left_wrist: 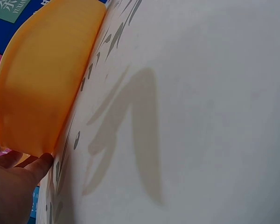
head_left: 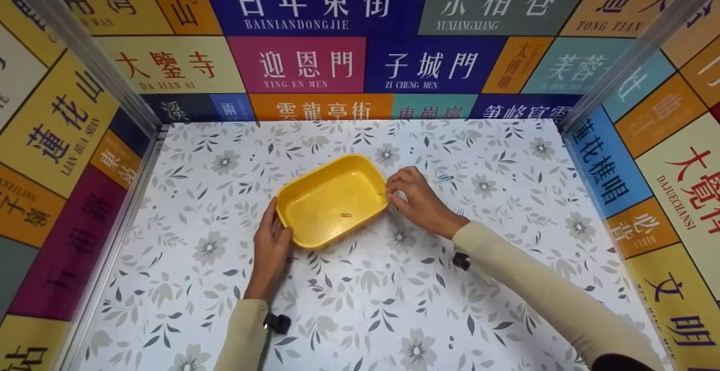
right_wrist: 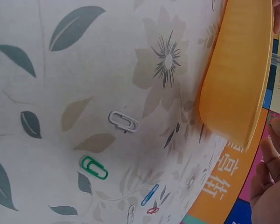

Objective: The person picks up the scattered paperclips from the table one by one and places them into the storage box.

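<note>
A shallow yellow plastic tray sits tilted slightly across the table, with a reddish paper clip on its floor. My left hand holds the tray's left end, fingers along its outer side and thumb by the near corner; in the left wrist view its fingertips touch the tray's lower edge. At the opposite end, my right hand is beside the rim, thumb and forefinger pinching a small green paper clip. The rest of that clip is hidden by the fingers.
Right of the tray lie several loose clips: a white paper clip, a green one, a blue one and a red one. The floral tabletop is bounded by panels with printed lettering.
</note>
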Tool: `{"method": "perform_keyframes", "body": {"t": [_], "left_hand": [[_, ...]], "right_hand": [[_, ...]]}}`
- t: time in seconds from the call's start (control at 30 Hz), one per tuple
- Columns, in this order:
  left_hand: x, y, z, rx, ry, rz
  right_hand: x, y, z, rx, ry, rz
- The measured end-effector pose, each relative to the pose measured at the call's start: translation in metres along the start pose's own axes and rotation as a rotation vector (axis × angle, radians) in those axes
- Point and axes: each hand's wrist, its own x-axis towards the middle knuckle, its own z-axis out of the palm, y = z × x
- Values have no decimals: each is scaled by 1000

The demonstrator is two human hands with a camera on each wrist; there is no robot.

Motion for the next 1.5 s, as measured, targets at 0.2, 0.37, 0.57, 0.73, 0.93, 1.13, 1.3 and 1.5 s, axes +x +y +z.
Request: {"method": "perform_keyframes", "body": {"t": [0.2, 0.37, 0.57, 0.73, 0.93, 1.13, 1.3, 1.5], "left_hand": [[0, 1, 0, 29, 6, 15], [0, 1, 0, 27, 10, 21], [0, -1, 0, 23, 5, 17], [0, 0, 0, 20, -2, 22], [-1, 1, -1, 24, 0, 34], [-1, 1, 0, 14, 5, 33], [0, 2, 2, -6, 6, 18], [0, 2, 1, 18, 8, 26]], "right_hand": [[5, -2, 5, -29, -23, -10], [10, -6, 7, -38, -48, -40], [14, -11, 10, -29, -81, -42], [17, -15, 15, -39, -108, -36], [20, -18, 20, -38, -109, -70], [25, -22, 25, -36, -116, -122], [30, -22, 31, -26, -153, -137], [37, -23, 42, -58, -159, -214]]}}
